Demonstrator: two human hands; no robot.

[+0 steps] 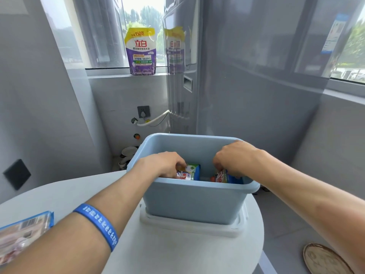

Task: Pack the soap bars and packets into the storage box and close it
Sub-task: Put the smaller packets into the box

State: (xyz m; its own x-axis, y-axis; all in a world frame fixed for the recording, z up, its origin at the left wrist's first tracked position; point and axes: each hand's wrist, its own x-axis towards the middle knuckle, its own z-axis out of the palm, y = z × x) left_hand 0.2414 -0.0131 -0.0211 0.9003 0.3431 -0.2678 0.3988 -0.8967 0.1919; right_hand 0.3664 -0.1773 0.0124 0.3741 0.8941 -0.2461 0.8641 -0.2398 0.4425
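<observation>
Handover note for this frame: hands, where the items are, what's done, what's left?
Left hand: inside the box, gripping a soap pack.
Right hand: inside the box, gripping another soap pack.
Box stands open on the white lid, on the table.
Done: two packs going in.
Left: a packet lies at the table's left edge; pack it, then free the lid and close the box.

I note a pale blue storage box [194,202] sitting in a white lid [189,227] on the white worktop [167,254]. Inside are soap packets [188,173] printed white, green, blue and red. Blue wristband [98,224] with lighter blue characters. Purple and yellow pouch [140,51] with red lettering. Blue-edged packet [23,232] at left. Grey walls.
</observation>
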